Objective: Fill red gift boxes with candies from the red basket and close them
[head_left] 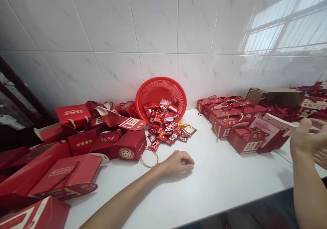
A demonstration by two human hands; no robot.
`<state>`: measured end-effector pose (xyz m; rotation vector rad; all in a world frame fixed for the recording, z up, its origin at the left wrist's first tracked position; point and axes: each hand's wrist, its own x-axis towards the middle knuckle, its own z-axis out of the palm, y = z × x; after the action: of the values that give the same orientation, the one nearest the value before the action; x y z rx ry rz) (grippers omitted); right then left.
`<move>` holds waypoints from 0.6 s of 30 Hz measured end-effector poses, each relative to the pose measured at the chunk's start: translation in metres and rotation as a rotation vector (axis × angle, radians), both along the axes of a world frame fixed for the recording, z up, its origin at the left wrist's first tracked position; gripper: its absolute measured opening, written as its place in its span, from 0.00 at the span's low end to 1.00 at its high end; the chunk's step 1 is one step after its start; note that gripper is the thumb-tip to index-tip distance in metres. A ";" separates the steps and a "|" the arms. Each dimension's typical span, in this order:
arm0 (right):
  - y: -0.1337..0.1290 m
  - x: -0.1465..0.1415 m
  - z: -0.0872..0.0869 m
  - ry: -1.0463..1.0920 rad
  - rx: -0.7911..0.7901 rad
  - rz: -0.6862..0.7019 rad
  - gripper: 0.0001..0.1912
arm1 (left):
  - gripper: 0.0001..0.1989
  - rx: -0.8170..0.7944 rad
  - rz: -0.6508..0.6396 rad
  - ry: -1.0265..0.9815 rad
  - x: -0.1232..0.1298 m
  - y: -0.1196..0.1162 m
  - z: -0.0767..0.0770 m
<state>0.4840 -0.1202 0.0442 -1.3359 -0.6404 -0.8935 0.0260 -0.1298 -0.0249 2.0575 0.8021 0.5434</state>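
Note:
My left hand [179, 162] rests on the white table with its fingers curled and their tips close to the thumb; nothing shows in it. Beyond it lies a heap of wrapped candies [170, 132], spilling from a red plastic basket [160, 88] tipped on its side. A red gift box [130, 147] with a beige rope handle [149, 166] stands left of this hand. At the right edge my right hand [310, 135] is raised, thumb and fingers apart, with no object visible in it. Nearest to it are upright red and pink box panels [270, 132].
Many red boxes, some with raised flaps, pile up on the left [76, 167]. Rows of closed red boxes [230, 108] stand at the right by the tiled wall [158, 25]. Behind them is a brown carton [283, 95]. The table's front edge runs along the lower right.

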 end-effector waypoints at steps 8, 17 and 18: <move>-0.003 -0.149 0.028 -0.163 0.056 0.571 0.09 | 0.11 0.356 0.033 0.133 -0.067 -0.002 0.092; 0.002 -0.283 -0.030 -0.521 -0.544 1.445 0.07 | 0.22 0.439 0.743 0.334 -0.182 -0.017 0.117; 0.001 -0.288 -0.038 -0.543 -0.582 1.478 0.07 | 0.26 0.414 0.787 0.356 -0.185 -0.020 0.112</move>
<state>0.1961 -0.1192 0.0060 -0.6872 -2.0348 0.2297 -0.1594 -0.1503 0.0869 2.1881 1.8730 0.8255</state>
